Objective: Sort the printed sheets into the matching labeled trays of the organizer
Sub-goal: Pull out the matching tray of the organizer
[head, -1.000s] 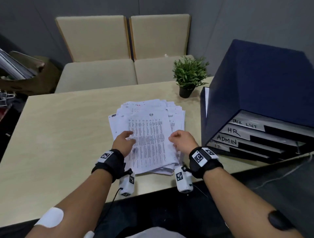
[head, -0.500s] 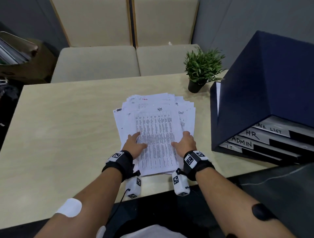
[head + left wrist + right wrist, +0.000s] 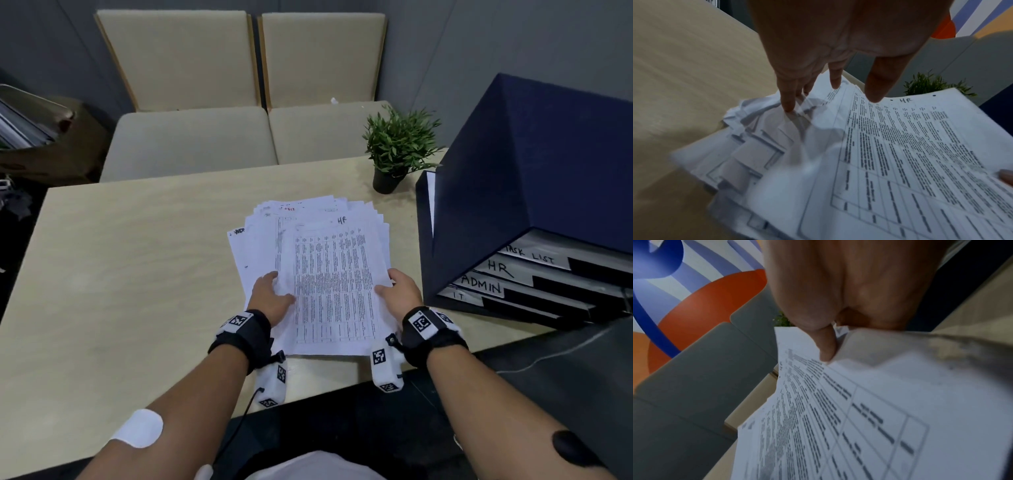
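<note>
Head view: right hand (image 3: pixel 400 291) pinches the HR sheet (image 3: pixel 334 284) at centre; its fingers are hidden underneath. Left hand (image 3: pixel 270 296), fingers straight and apart, rests on the stack (image 3: pixel 255 255). Both wrist views are blurred.

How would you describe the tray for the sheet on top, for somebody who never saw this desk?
Find the dark blue organizer on the table's right side. Its front holds four stacked trays; the HR tray is second from the top, below TASK LIST, above ADMIN.

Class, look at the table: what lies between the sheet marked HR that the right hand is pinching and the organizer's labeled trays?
Only bare table separates the HR sheet, pinched by the right hand, from the organizer; the head view shows this.
</note>
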Demonstrator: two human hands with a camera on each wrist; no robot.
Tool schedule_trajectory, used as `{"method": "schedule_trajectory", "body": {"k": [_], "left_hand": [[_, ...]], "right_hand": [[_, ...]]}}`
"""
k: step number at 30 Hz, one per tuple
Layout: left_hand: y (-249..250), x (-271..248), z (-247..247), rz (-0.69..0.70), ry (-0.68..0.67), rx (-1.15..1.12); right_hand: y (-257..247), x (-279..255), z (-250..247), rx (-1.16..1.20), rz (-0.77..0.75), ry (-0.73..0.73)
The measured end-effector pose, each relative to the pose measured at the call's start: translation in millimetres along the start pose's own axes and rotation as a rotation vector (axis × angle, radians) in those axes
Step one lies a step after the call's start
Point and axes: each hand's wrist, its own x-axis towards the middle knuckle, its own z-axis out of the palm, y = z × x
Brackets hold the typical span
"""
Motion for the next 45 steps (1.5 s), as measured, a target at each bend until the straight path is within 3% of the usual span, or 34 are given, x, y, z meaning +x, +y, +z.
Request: {"method": "schedule_trajectory", "body": {"k": [5, 8, 14, 20, 27, 33, 38, 45], "left_hand": [[18, -2, -6, 0.058, 0.130, -0.082], [36, -10, -10, 0.121, 0.141, -0.166], [60, -32, -8, 0.277, 0.176, -0.287], [66, -45, 2, 0.359, 0.007, -0.245], [95, -76, 62, 0.282, -0.177, -0.359], [124, -105, 141, 0.246, -0.246, -0.323], [143, -121, 200, 0.222, -0.190, -0.357], [162, -129, 241, 0.197, -0.077, -0.404]], "right_hand": [[2, -15, -16, 0.329, 0.002, -0.045], [-3, -27, -28, 0.456, -0.001, -0.113], [3, -40, -47, 0.538, 0.022, -0.222], [10, -51, -79, 0.563, 0.020, -0.263], [50, -64, -136, 0.683, -0.012, -0.265], [105, -68, -200, 0.698, 0.065, -0.109], [136, -71, -241, 0.771, 0.052, -0.013], [168, -78, -283, 0.688, 0.073, -0.117]]}}
